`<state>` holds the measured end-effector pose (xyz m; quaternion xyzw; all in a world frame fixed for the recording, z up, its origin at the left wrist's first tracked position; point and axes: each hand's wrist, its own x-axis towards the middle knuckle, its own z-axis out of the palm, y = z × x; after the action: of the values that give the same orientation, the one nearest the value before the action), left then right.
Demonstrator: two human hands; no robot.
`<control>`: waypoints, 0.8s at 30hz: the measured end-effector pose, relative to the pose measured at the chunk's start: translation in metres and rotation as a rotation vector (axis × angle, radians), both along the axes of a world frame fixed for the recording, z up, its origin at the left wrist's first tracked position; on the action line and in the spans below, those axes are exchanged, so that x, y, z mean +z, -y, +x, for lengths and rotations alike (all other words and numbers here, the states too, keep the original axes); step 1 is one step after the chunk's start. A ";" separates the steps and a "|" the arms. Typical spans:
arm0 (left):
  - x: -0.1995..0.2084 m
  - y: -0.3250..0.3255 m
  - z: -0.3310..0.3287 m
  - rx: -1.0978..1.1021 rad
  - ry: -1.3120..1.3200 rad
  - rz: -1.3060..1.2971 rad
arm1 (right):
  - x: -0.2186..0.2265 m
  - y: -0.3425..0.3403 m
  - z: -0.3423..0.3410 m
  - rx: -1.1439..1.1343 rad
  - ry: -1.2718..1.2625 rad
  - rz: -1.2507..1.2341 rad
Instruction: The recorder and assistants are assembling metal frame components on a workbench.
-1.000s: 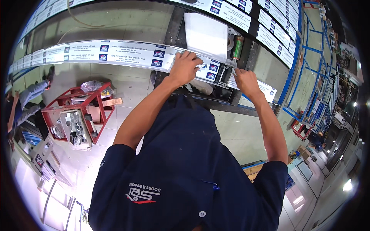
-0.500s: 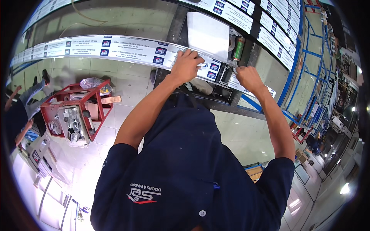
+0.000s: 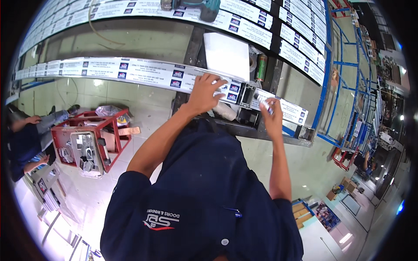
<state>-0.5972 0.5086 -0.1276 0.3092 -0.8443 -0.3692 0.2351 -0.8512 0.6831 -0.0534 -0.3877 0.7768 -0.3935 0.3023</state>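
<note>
A long profile (image 3: 148,75), wrapped in white film with blue prints, lies across the bench frame. My left hand (image 3: 202,95) rests on it near its right end, fingers spread and slightly bent over its edge. Past that end, the dark hollow cut face of a profile (image 3: 247,96) shows. A short film-covered profile (image 3: 289,112) continues to the right. Above it, my right hand (image 3: 271,114) is closed on a small shiny silver-white piece (image 3: 264,102), whose exact kind I cannot make out.
Beyond the profile lie a white sheet (image 3: 226,54), a green can (image 3: 261,68) and many film-wrapped profiles (image 3: 300,48). A teal power tool (image 3: 209,9) sits on them. Left, a red metal stand (image 3: 111,135) holds a tray of metal parts (image 3: 87,152); another person (image 3: 26,143) is near it.
My right hand has moved down and left, bringing the small shiny piece over the short profile. My left hand stays on the long profile with fingers more spread. The view has shifted, revealing the power tool.
</note>
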 end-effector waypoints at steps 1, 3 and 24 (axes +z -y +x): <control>0.026 -0.005 0.000 -0.072 -0.039 0.074 | 0.002 -0.016 0.012 0.054 -0.057 -0.018; 0.049 -0.018 -0.005 -0.268 -0.208 0.278 | 0.014 -0.026 0.039 0.111 0.081 -0.081; 0.060 -0.014 -0.151 -0.324 0.394 -0.220 | -0.142 -0.029 -0.134 -0.112 -0.742 -0.136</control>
<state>-0.7479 0.5221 -0.0673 0.2086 -0.9471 -0.2410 0.0365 -0.9847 0.7120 -0.1950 -0.4799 0.8255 -0.2933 -0.0479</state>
